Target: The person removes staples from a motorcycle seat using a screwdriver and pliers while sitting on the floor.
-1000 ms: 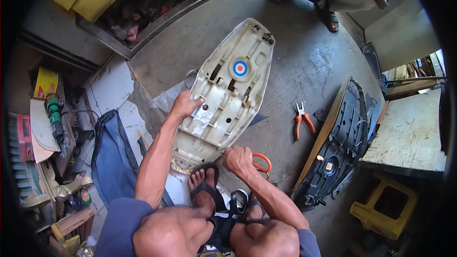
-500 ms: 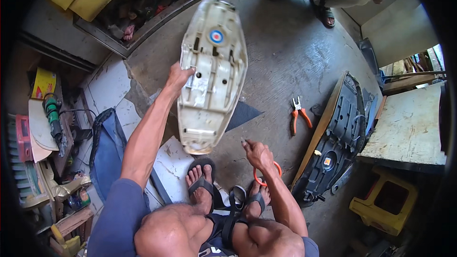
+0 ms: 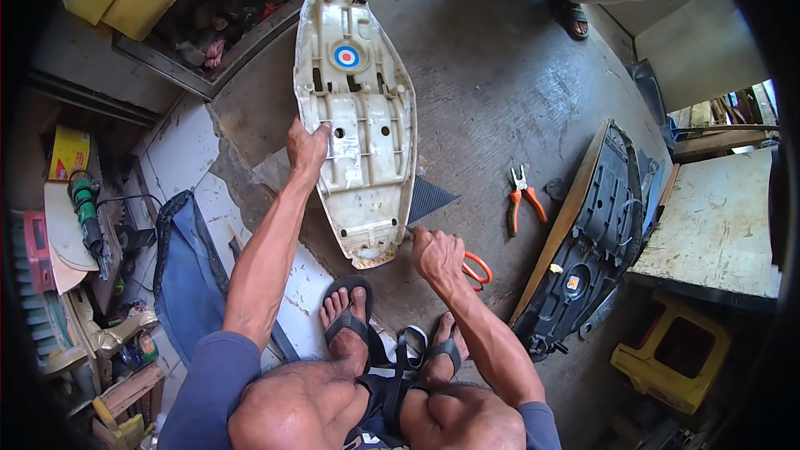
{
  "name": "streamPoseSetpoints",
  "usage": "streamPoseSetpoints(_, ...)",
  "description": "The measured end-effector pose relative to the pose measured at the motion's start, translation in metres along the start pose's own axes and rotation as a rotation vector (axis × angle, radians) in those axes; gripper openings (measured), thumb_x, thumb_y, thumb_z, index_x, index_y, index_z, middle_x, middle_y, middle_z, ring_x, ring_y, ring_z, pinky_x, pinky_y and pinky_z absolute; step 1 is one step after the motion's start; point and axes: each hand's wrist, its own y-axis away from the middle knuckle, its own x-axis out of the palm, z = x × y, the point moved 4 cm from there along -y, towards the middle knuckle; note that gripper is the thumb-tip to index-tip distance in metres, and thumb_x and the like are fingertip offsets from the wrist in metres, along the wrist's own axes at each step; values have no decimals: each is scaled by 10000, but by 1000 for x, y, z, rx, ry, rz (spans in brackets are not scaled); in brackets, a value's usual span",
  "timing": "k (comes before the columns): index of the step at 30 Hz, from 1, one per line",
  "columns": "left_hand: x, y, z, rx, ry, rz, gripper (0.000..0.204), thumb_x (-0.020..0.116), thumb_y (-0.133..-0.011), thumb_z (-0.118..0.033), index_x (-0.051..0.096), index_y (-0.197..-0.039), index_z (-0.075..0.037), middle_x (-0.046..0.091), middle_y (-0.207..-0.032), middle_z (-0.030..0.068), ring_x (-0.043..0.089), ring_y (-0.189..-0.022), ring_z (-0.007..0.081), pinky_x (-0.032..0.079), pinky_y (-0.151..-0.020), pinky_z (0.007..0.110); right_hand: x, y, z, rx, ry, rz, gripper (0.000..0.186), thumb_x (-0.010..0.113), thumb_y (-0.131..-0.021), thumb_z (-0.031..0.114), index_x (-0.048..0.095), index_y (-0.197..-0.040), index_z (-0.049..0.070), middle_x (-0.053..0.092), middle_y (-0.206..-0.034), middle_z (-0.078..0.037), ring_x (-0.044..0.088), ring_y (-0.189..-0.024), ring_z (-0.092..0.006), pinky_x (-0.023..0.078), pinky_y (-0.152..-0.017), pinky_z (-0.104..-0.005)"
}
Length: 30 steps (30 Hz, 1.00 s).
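- Cream-white plastic forms the long seat pan point(image 3: 358, 168), which is in front of the person's feet, ribbed face toward the camera, its narrower end pointing away; whether it rests on the floor I cannot tell.
- A round sticker point(image 3: 346, 57) in blue, white and red sits on its far half.
- The left hand point(image 3: 308, 150) grasps the pan's left edge, thumb lying over the ribbed face near a round hole.
- The right hand point(image 3: 438, 258), fingers curled in, grasps a tool with an orange loop handle point(image 3: 479, 267) and is at the pan's lower right edge; the tool's other end is mostly hidden, and I cannot tell whether it touches the pan.
- A dark ribbed triangular piece point(image 3: 432, 198) lies on the floor, partly behind the pan's right edge.
- Pliers point(image 3: 517, 215) with orange grips lie farther right, tips pointing away.
- Beyond them, a black seat base point(image 3: 602, 221) stands tilted beside a pale board point(image 3: 708, 233), with a yellow housing point(image 3: 637, 360) below.
- At left are a blue cover point(image 3: 192, 271) with black edging and a green power tool point(image 3: 86, 204).
- Top right, another person's sandalled foot point(image 3: 571, 18) is on the concrete.
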Motion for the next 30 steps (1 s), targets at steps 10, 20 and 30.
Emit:
streamPoseSetpoints(10, 0, -9, 16, 13, 55, 10, 398, 683, -854, -111, 629, -1224, 26, 718, -1128, 147, 666, -1029, 233, 489, -928, 366, 10, -38, -23, 206, -432, 328, 316, 517, -923, 268, 756, -1065, 118, 737, -958, -203, 719, -880, -382, 540, -819, -539)
streamPoseSetpoints(20, -2, -1, 1, -10, -10, -5, 411, 701, -840, -137, 636, -1214, 22, 728, -1111, 156, 679, -1013, 257, 496, -917, 371, 14, -11, 37, -110, 221, 218, 237, 512, -889, 163, 719, -866, 49, 735, -924, -220, 738, -901, -306, 531, -774, -485)
streamPoseSetpoints(30, -12, -10, 37, -106, 57, -4, 384, 728, -807, -173, 663, -1137, 11, 739, -1061, 167, 705, -974, 277, 519, -879, 380, 16, 7, 11, 79, -78, 309, 348, 554, -953, 410, 777, -988, 146, 730, -962, -231, 716, -887, -422, 547, -817, -532)
